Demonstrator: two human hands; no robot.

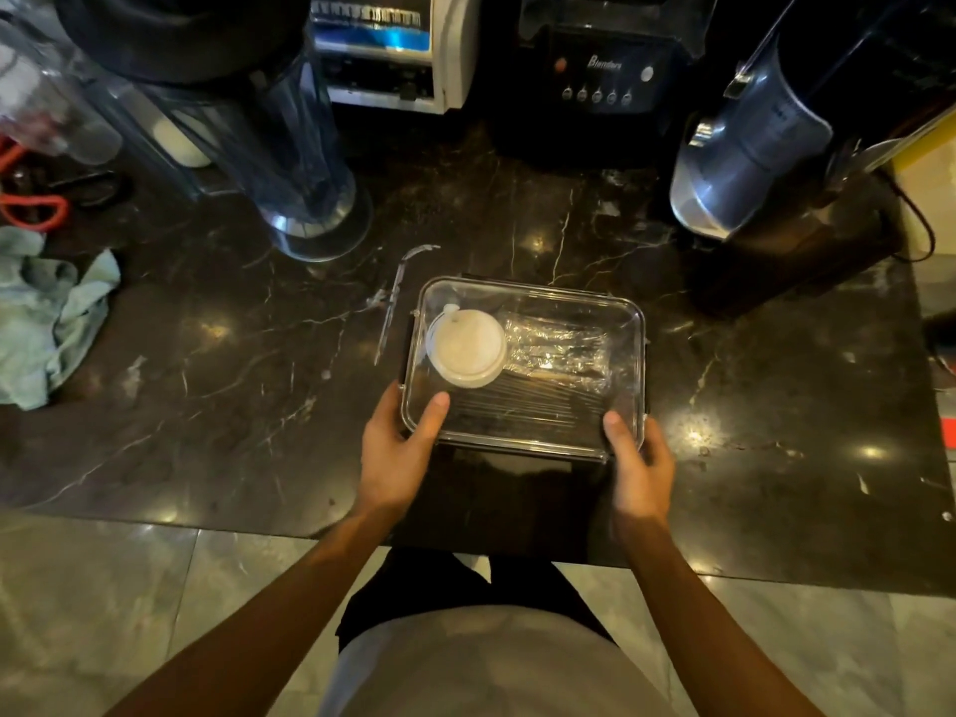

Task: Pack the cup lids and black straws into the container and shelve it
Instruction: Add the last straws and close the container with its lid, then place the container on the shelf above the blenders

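A clear rectangular container (633, 323) with a transparent lid on top sits on the dark marble counter. Inside it, a stack of white cup lids (468, 349) lies at the left. Black straws (522, 406) lie along the bottom, beside a crinkled clear wrapper (556, 349). My left hand (396, 450) grips the container's near left corner, thumb on the lid. My right hand (639, 468) grips the near right corner, thumb on top as well.
A loose clear plastic wrapper (396, 297) lies left of the container. Blender jars (289, 163) and blender bases (602, 75) stand at the back, a metal machine (750, 152) at the right. A green cloth (49, 313) lies far left.
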